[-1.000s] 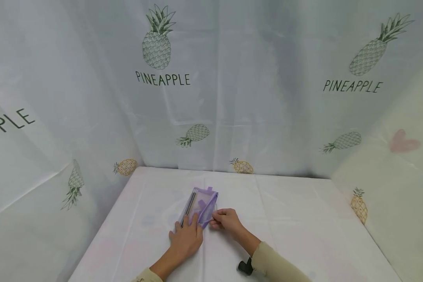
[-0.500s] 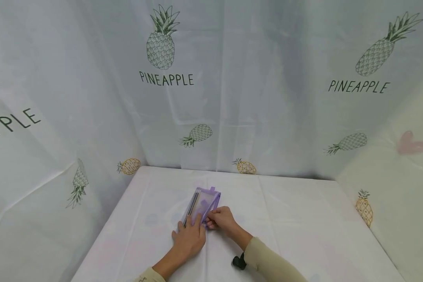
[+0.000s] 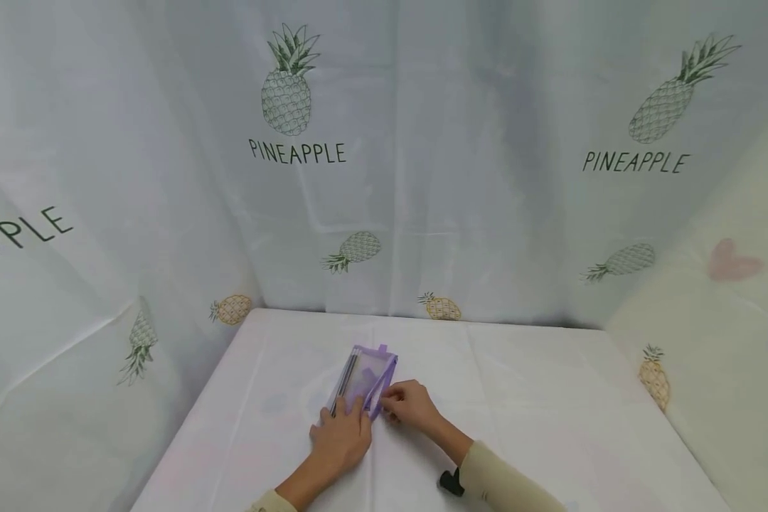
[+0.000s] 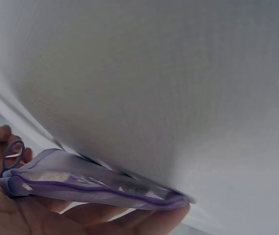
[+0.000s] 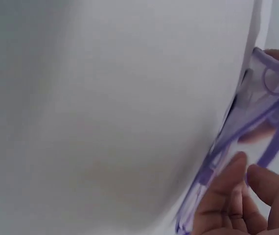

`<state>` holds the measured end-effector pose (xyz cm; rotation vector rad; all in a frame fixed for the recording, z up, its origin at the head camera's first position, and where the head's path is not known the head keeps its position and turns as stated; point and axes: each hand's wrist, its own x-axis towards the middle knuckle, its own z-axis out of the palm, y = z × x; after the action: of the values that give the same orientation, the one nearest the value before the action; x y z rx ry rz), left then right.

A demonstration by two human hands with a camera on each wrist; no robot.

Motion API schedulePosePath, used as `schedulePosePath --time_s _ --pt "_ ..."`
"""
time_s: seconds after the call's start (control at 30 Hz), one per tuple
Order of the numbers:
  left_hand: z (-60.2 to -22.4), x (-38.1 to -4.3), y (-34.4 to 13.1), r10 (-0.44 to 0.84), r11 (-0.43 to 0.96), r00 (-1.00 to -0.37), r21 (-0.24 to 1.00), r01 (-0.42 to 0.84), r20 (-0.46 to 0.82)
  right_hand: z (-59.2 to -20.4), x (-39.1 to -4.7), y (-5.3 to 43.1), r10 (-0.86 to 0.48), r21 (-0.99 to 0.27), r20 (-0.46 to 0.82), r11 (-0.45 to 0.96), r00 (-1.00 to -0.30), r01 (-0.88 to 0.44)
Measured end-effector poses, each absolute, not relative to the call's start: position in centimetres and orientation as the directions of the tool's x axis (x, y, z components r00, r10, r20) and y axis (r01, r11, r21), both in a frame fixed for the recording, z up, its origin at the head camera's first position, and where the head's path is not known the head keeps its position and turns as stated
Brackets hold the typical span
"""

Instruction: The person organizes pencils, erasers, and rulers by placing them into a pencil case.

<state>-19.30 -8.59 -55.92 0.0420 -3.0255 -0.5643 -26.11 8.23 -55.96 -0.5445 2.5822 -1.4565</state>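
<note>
A see-through purple mesh pencil case [image 3: 374, 370] lies slanted on the white-covered table, with dark slim pencils [image 3: 344, 380] along its left side. My left hand [image 3: 342, 437] rests on its near end, fingers spread and fairly straight. In the left wrist view the pencil case [image 4: 95, 183] shows its purple zip edge and a cord loop [image 4: 13, 154]. At the right edge of the case, my right hand [image 3: 412, 405] has its fingers curled. The right wrist view shows thumb and forefinger of that right hand [image 5: 237, 210] pinching the case's purple edge, which gapes beside them.
The table [image 3: 550, 412] has a pale cloth cover. A curtain [image 3: 473, 178] printed with pineapples hangs behind it and along the sides. A small black object [image 3: 451, 483] sits by my right sleeve [image 3: 505, 483].
My right hand went down and left along the case's edge, then came back slightly to the right. The edge gapes more now. My left hand has stayed on the case.
</note>
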Motion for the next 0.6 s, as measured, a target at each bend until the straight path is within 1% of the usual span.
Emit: schedulePosePath --time_s 0.1,0.23,0.37,0.43,0.53,0.6 --pt "-56.0 -19.6 -8.7 -0.021 0.950 -0.996 0.312 0.007 0.087 -55.2 -25.6 9.7 -0.405 -0.785 0.104 0.528 -0.908 -0.325" --pt "-56.1 -19.8 -9.1 0.001 0.964 -0.997 0.266 0.023 0.081 -54.2 -25.1 12.1 -0.443 -0.705 0.121 0.592 -0.888 -0.391" --pt "-56.1 -20.5 -10.7 0.033 0.961 -0.994 0.270 0.060 0.106 -53.2 -24.9 14.9 -0.488 -0.617 0.122 0.645 -0.864 -0.451" --pt "-55.9 -21.0 -12.0 0.059 0.957 -0.988 0.274 0.098 0.146 -52.8 -24.8 16.3 -0.472 -0.569 0.145 0.679 -0.870 -0.463" --pt "-55.2 -21.8 -14.6 0.107 0.950 -0.971 0.265 0.163 0.214 -52.5 -24.7 18.1 -0.405 -0.454 0.256 0.752 -0.878 -0.479" --pt "-54.8 -22.4 -16.5 0.136 0.946 -0.953 0.249 0.205 0.270 -52.6 -24.6 19.3 -0.361 -0.367 0.357 0.794 -0.861 -0.485"
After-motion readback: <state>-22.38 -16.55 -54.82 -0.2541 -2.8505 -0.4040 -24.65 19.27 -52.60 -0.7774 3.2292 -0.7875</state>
